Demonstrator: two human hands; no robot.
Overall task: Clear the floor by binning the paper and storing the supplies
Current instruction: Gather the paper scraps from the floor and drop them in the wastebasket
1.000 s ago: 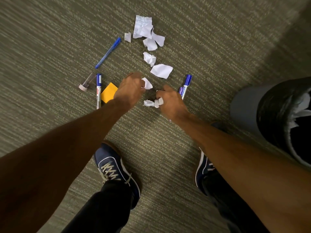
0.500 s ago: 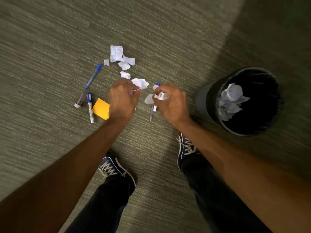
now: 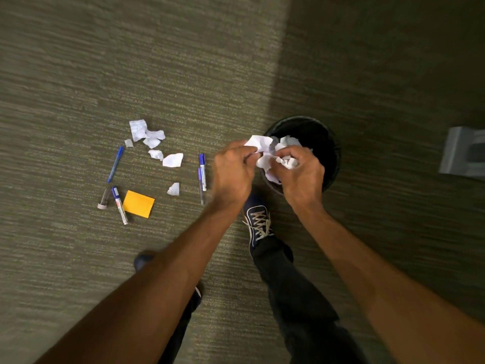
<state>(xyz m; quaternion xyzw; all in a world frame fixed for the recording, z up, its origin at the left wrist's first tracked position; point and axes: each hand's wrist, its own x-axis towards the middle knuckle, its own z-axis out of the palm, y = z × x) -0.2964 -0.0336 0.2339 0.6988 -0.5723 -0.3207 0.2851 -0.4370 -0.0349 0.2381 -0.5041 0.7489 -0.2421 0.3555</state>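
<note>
Over the round black bin (image 3: 331, 153), my left hand (image 3: 232, 170) and my right hand (image 3: 301, 174) each grip crumpled white paper (image 3: 258, 144). More crumpled paper lies inside the bin. On the carpet to the left lie several paper scraps (image 3: 172, 160), a blue pen (image 3: 115, 164), a blue-capped marker (image 3: 120, 205), an orange sticky-note pad (image 3: 138, 203), a small grey tube (image 3: 104, 199), and another marker with a pen beside it (image 3: 202, 171).
My right shoe (image 3: 257, 222) stands just in front of the bin; the left shoe (image 3: 143, 260) is mostly hidden under my left forearm. A grey object (image 3: 463, 155) sits at the right edge. Dark shadow covers the carpet on the right.
Both hands lifted from the floor with paper scraps and moved right, over the bin. The view swung right, so the supplies now lie further left.
</note>
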